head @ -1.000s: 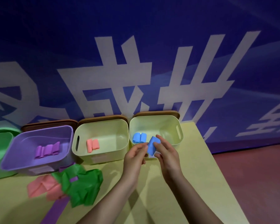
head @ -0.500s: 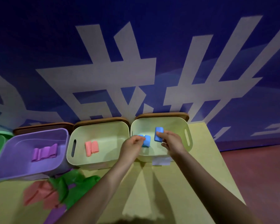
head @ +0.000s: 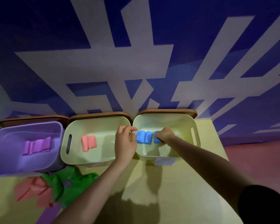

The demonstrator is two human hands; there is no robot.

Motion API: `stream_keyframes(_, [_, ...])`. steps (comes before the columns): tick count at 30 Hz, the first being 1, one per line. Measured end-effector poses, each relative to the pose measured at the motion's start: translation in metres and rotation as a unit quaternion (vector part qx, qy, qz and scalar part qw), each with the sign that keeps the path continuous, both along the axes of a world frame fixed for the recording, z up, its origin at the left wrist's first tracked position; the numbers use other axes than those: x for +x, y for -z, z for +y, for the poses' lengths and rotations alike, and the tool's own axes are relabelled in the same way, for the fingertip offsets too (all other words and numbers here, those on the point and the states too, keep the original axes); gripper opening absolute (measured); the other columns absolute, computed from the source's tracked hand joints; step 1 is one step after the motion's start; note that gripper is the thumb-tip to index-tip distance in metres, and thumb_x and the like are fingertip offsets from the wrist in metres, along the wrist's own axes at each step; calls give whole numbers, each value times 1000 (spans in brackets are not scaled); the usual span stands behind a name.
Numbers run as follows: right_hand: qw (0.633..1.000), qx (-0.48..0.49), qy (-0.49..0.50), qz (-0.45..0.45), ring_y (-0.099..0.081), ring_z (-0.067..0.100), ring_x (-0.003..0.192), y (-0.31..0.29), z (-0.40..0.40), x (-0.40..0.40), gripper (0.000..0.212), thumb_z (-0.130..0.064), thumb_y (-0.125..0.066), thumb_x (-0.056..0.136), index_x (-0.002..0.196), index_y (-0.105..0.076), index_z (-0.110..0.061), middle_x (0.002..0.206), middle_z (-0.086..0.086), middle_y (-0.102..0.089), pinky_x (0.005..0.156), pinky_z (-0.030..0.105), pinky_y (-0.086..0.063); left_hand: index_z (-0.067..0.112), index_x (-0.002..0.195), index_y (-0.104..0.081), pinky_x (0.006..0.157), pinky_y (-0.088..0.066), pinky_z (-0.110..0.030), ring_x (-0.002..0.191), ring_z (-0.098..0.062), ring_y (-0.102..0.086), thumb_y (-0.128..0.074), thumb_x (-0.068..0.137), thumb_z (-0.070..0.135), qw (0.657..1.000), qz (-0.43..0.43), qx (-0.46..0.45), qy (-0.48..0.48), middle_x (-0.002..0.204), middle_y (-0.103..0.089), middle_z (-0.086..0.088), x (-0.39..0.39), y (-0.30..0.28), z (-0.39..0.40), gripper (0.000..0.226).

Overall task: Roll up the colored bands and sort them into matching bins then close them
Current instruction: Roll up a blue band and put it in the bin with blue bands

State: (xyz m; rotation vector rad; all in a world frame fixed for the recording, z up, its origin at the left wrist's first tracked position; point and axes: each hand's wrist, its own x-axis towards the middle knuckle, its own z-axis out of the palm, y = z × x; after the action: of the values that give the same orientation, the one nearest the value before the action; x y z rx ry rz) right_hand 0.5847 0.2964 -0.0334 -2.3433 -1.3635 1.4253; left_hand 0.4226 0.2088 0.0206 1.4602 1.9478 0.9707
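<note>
Since a moment ago my right hand [head: 164, 135] has lowered the blue roll [head: 157, 140] into the right-hand bin [head: 196, 126], still pinching it beside the two blue rolls [head: 144, 137] so colours match; my left hand [head: 125, 139] hovers loosely curled, holding nothing, at that bin's left rim.

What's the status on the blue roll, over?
Right hand grips blue roll inside right bin. Left hand at bin rim, holding nothing. Nothing blocking.
</note>
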Motion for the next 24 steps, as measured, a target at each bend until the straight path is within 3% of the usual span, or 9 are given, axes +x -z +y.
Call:
stream_keyframes(8, [1000,-8,16,-6,-55,23,74,10,1,-9,18,-21,-70,80,80,-58,-6,82,9,-57,64,28,-43,21,94,-64,71,-47,-31,89,-12,-52,-53,88,5,1000,-19,17,-6,101,-48,8,-1,6,0,21])
stream_keyframes(13, [999,-10,28,-11,-56,23,72,12,3,-8,22,-21,-75,76,76,-59,-5,80,10,-58,66,29,-46,21,93,-65,69,-46,-29,89,-12,-53,-53,89,6,1000,-17,16,-7,101,-48,8,-2,5,-1,19])
stream_keyframes(15, [999,-13,26,-19,-58,23,74,15,2,-7,28,-24,-77,74,86,-62,-3,83,10,-60,67,29,-48,19,90,-66,67,-43,-26,86,-11,-52,-53,88,5,1000,-5,15,-1,101,-46,8,-1,5,-2,20])
stream_keyframes(17, [999,-7,4,-40,-59,21,74,15,2,-5,31,-29,-78,73,85,-61,-5,83,9,-61,66,28,-49,19,87,-66,67,-42,-25,86,-12,-52,-53,88,4,1000,2,13,1,101,-46,8,-1,5,-2,20])
stream_keyframes(20, [997,16,-57,-57,-54,21,69,13,3,-1,32,-32,-77,74,67,-53,-12,78,9,-60,61,28,-44,19,86,-65,68,-44,-27,86,-13,-52,-52,87,3,1000,1,13,1,101,-46,8,-1,5,-2,20])
stream_keyframes(24, [989,38,-116,-81,-56,18,77,11,0,5,31,-39,-73,78,86,-60,-12,83,5,-59,68,29,-47,20,85,-65,66,-43,-27,82,-15,-53,-53,87,4,1000,8,14,2,101,-46,8,0,5,-2,20])
